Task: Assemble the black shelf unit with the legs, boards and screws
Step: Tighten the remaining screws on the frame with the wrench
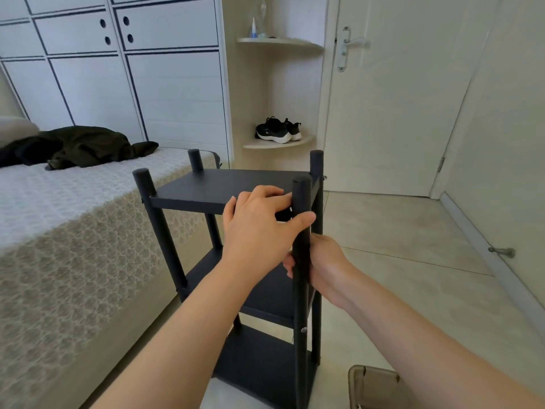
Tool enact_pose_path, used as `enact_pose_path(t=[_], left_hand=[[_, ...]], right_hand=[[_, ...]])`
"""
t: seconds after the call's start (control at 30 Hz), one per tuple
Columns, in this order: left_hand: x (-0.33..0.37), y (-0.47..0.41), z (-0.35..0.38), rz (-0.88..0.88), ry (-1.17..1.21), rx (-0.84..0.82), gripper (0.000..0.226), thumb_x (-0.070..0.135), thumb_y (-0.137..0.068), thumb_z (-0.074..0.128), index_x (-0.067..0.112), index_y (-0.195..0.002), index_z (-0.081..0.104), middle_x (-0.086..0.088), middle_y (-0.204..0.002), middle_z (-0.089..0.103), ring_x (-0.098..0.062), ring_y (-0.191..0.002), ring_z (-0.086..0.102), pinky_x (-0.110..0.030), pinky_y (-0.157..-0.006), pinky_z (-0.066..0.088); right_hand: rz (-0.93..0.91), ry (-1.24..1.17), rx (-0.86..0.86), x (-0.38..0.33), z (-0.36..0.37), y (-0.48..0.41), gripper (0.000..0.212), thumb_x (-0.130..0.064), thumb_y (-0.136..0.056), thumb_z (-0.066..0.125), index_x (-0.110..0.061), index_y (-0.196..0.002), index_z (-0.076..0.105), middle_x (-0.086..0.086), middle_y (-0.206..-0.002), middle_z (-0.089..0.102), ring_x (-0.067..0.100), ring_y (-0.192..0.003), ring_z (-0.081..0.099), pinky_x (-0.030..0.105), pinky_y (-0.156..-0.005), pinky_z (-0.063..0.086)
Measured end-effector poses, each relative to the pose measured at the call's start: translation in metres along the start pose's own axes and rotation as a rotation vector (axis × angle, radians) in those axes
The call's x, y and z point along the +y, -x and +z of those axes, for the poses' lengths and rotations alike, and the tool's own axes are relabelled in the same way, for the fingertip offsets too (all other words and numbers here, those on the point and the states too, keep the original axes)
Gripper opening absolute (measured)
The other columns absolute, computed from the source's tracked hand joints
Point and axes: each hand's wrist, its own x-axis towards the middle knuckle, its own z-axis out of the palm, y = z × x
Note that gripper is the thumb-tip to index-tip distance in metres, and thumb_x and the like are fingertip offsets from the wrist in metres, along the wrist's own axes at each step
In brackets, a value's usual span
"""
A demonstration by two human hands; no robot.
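The black shelf unit (206, 187) stands upright on the floor beside the bed, with three boards between four round legs. My left hand (259, 222) rests on the top board's near right corner, thumb pressed against the near right leg (300, 308) and fingers at a small screw where board meets leg. My right hand (321, 261) is wrapped around that same leg just below the top board. A silver screw head (303, 330) shows lower on the leg. Whether the left fingers pinch the screw is hidden.
A bed (59, 219) with a patterned cover and a dark jacket (79, 146) stands at the left, close to the shelf. A closed door (392, 113) and corner shelves with black shoes (277, 129) lie ahead. A tan object (374, 385) sits on the tiled floor at bottom right.
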Motion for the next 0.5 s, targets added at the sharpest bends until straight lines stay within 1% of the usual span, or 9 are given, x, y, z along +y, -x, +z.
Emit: enact_pose_path(t=[0.13, 0.2, 0.27, 0.3, 0.33, 0.37, 0.4, 0.47, 0.5], left_hand=[[-0.011, -0.005, -0.014, 0.021, -0.016, 0.088, 0.037, 0.063, -0.089, 0.056, 0.043, -0.116, 0.071, 0.020, -0.129, 0.055, -0.010, -0.118, 0.040, -0.030, -0.098, 0.015], [-0.013, -0.007, -0.023, 0.012, 0.019, 0.124, 0.029, 0.062, -0.089, 0.056, 0.045, -0.105, 0.072, 0.024, -0.121, 0.059, -0.011, -0.115, 0.041, -0.032, -0.097, 0.018], [-0.015, -0.007, -0.032, -0.023, 0.090, 0.151, 0.021, 0.060, -0.090, 0.057, 0.044, -0.088, 0.071, 0.027, -0.092, 0.061, -0.018, -0.111, 0.048, -0.037, -0.103, 0.025], [-0.017, -0.007, -0.036, -0.045, 0.132, 0.153, 0.020, 0.058, -0.090, 0.059, 0.044, -0.080, 0.068, 0.025, -0.076, 0.058, -0.022, -0.107, 0.053, -0.042, -0.106, 0.030], [-0.019, -0.006, -0.040, -0.065, 0.177, 0.155, 0.018, 0.056, -0.090, 0.061, 0.045, -0.077, 0.066, 0.023, -0.065, 0.054, -0.026, -0.104, 0.057, -0.047, -0.107, 0.034], [-0.020, -0.006, -0.044, -0.077, 0.225, 0.159, 0.016, 0.054, -0.090, 0.063, 0.045, -0.078, 0.067, 0.021, -0.060, 0.053, -0.028, -0.102, 0.059, -0.051, -0.107, 0.038], [-0.021, -0.005, -0.047, -0.085, 0.272, 0.163, 0.012, 0.051, -0.091, 0.064, 0.045, -0.083, 0.070, 0.019, -0.062, 0.057, -0.028, -0.104, 0.061, -0.054, -0.106, 0.040], [-0.023, -0.001, -0.053, -0.100, 0.333, 0.183, 0.011, 0.046, -0.091, 0.067, 0.039, -0.092, 0.076, 0.013, -0.085, 0.070, -0.026, -0.115, 0.061, -0.057, -0.109, 0.039], [-0.024, 0.000, -0.056, -0.102, 0.346, 0.198, 0.012, 0.044, -0.091, 0.068, 0.037, -0.095, 0.076, 0.010, -0.093, 0.072, -0.025, -0.119, 0.060, -0.057, -0.110, 0.038]], right_hand=[[-0.031, -0.001, -0.088, -0.014, 0.015, -0.005, 0.032, -0.024, -0.108, 0.027, -0.006, -0.106, 0.053, 0.007, -0.056, 0.050, 0.019, -0.049, 0.044, 0.030, -0.053, 0.036], [-0.071, 0.054, -0.143, -0.020, 0.020, -0.007, 0.031, -0.025, -0.108, 0.026, -0.007, -0.104, 0.052, 0.006, -0.054, 0.049, 0.019, -0.049, 0.045, 0.028, -0.051, 0.038], [-0.103, 0.091, -0.174, -0.025, 0.026, -0.010, 0.028, -0.026, -0.107, 0.028, -0.009, -0.100, 0.050, 0.005, -0.053, 0.049, 0.018, -0.049, 0.046, 0.027, -0.051, 0.040], [-0.120, 0.106, -0.183, -0.026, 0.029, -0.011, 0.028, -0.026, -0.106, 0.029, -0.010, -0.098, 0.050, 0.005, -0.052, 0.050, 0.019, -0.049, 0.047, 0.027, -0.051, 0.041], [-0.141, 0.126, -0.189, -0.026, 0.033, -0.013, 0.028, -0.027, -0.106, 0.030, -0.011, -0.095, 0.050, 0.005, -0.052, 0.051, 0.019, -0.050, 0.048, 0.028, -0.051, 0.041], [-0.162, 0.146, -0.196, -0.026, 0.037, -0.015, 0.028, -0.027, -0.105, 0.029, -0.011, -0.094, 0.050, 0.005, -0.052, 0.052, 0.019, -0.050, 0.049, 0.028, -0.051, 0.042], [-0.179, 0.161, -0.202, -0.026, 0.040, -0.016, 0.028, -0.027, -0.105, 0.028, -0.012, -0.094, 0.049, 0.004, -0.052, 0.052, 0.019, -0.050, 0.049, 0.029, -0.052, 0.042], [-0.208, 0.182, -0.218, -0.024, 0.046, -0.018, 0.030, -0.029, -0.106, 0.026, -0.012, -0.095, 0.048, 0.003, -0.052, 0.053, 0.019, -0.049, 0.049, 0.030, -0.054, 0.042], [-0.223, 0.199, -0.227, -0.024, 0.048, -0.018, 0.030, -0.030, -0.106, 0.026, -0.012, -0.096, 0.048, 0.003, -0.052, 0.053, 0.019, -0.050, 0.050, 0.031, -0.055, 0.042]])
